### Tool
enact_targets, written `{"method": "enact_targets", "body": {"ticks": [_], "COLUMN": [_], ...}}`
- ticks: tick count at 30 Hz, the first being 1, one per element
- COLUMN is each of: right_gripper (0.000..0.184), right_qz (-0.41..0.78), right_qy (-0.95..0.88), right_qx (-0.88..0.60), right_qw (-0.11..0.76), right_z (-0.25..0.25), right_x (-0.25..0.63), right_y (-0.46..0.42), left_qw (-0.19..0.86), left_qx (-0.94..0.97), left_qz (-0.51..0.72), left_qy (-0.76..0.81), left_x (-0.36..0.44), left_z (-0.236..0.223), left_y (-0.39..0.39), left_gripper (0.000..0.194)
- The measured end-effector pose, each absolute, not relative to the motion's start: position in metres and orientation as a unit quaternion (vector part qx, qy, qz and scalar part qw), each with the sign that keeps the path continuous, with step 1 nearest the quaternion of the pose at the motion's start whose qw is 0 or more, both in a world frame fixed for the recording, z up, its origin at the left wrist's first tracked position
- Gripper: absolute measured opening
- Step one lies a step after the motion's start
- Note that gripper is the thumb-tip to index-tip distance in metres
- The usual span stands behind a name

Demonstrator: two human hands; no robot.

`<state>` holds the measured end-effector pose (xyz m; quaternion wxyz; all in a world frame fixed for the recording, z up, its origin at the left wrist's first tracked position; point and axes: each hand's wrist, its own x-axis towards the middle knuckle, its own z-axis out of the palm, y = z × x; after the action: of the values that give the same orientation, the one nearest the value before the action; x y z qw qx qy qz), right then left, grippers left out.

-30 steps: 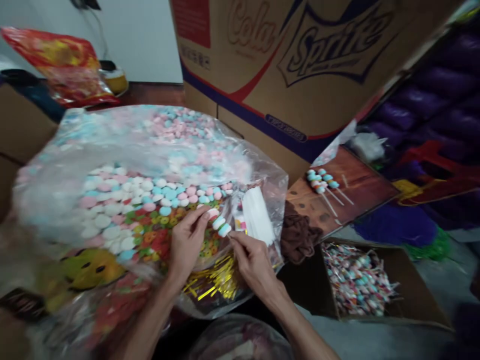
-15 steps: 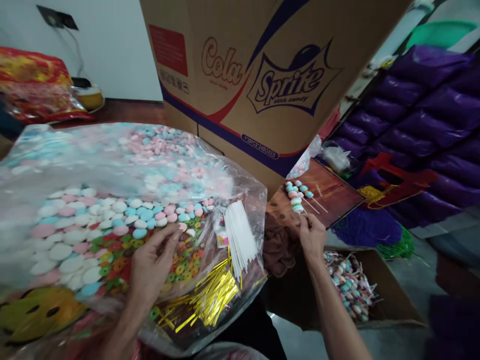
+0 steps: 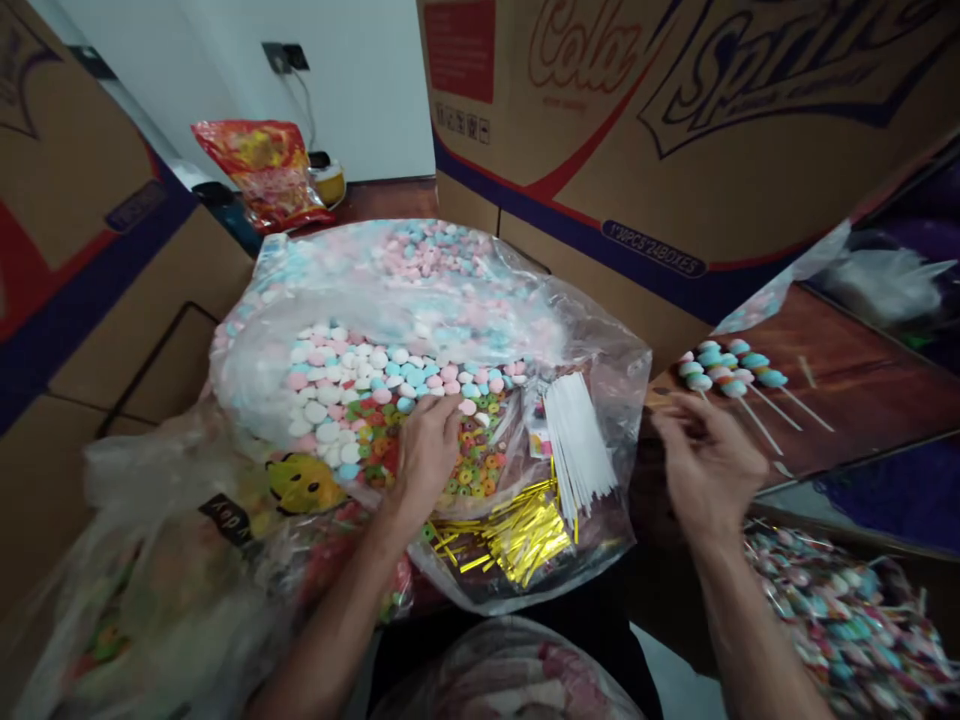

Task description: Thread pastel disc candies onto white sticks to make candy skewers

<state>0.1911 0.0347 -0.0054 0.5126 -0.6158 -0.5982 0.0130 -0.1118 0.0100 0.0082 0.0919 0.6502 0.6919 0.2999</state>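
My left hand (image 3: 431,445) reaches over the open clear plastic bag, its fingers drawn together; anything between the fingertips is hidden. A pink candy (image 3: 466,407) lies right beside them, among white, pink and blue round candies (image 3: 360,365) and small coloured candy rings (image 3: 476,458). To the right, my right hand (image 3: 709,460) hovers at the table edge with fingers loosely curled and apart, nothing seen in them. Just beyond it several candy skewers (image 3: 726,370) lie side by side on the table, and the hand partly covers the leftmost stick.
White sticks (image 3: 574,435) and gold twist ties (image 3: 529,535) lie on the bag's right part. Large cardboard boxes (image 3: 555,230) stand behind and at left. A pile of wrapped candy skewers (image 3: 847,620) sits low at right. A red packet (image 3: 262,170) is at the back.
The view has swung left, bringing in another box. My right fingers have loosened and moved left of the skewers. My left hand stays by the pink candy.
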Motion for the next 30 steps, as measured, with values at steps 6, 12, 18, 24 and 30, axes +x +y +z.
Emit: {"method": "enact_targets", "body": {"ticks": [6,12,18,24,30], "right_gripper": [0.019,0.014,0.023,0.027,0.021], "right_qz": [0.034,-0.07,0.025,0.062,0.143], "right_qy": [-0.741,-0.746,-0.709,-0.692,-0.679], "right_qx": [-0.582,-0.651,-0.69,-0.689,-0.635], "right_qw": [0.332,0.117,0.143,0.209,0.34], "right_z": [-0.011,-0.017,-0.012,-0.013,-0.006], "right_x": [0.12,0.109,0.114,0.121,0.117], "right_y": [0.011,0.02,0.021,0.022,0.008], "left_qw": [0.032,0.028,0.048,0.044,0.025], "left_qx": [0.659,0.673,0.682,0.762,0.738], "left_qz": [0.102,0.101,0.212,0.193,0.146], "left_qy": [0.745,0.732,0.698,0.616,0.658], "left_x": [-0.095,-0.098,-0.105,-0.094,-0.09], "left_z": [0.014,0.012,0.01,0.009,0.005], "left_y": [0.026,0.021,0.018,0.007,0.02], "left_gripper": [0.023,0.017,0.012,0.013,0.014]}}
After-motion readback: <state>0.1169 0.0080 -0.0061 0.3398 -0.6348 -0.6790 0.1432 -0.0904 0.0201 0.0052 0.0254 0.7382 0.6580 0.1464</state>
